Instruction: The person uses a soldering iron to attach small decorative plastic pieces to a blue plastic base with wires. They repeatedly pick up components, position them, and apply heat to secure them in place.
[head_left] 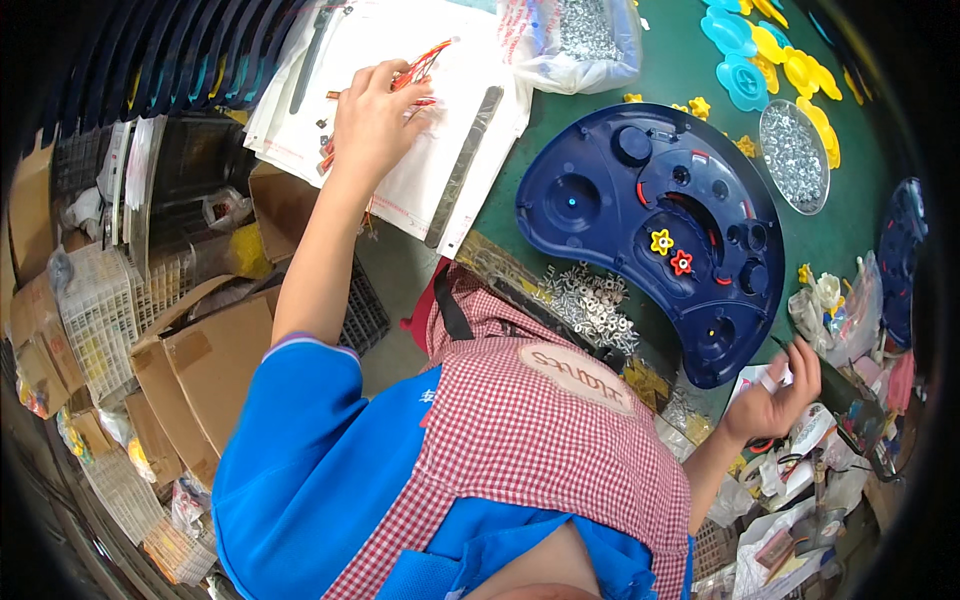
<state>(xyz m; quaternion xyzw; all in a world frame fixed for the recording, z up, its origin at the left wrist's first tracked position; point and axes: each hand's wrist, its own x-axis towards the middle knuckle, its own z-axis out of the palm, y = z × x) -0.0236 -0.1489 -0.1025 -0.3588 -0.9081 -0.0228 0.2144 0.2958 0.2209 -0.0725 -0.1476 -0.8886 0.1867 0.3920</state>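
My left hand (375, 120) reaches over a white plastic sheet (400, 190) at the upper left. Its fingers are bent but apart, over a bundle of red and orange wires (425, 68); whether they touch the wires is hard to see. On the right, my right hand (765, 408) is raised with fingers curled inward beside the panel's lower right end; a small pale thing shows at the fingertips, too blurred to name. Between my hands lies a dark blue curved plastic panel (600, 215), hollow side up. A yellow star piece (661, 241) and a red star piece (682, 262) sit in it.
Loose screws (590, 305) lie at the table's near edge. A clear bowl of screws (795, 155) stands right of the panel, a bag of screws (585, 35) behind. Yellow and turquoise parts (742, 82) lie far right. Cardboard boxes (215, 350) crowd the left.
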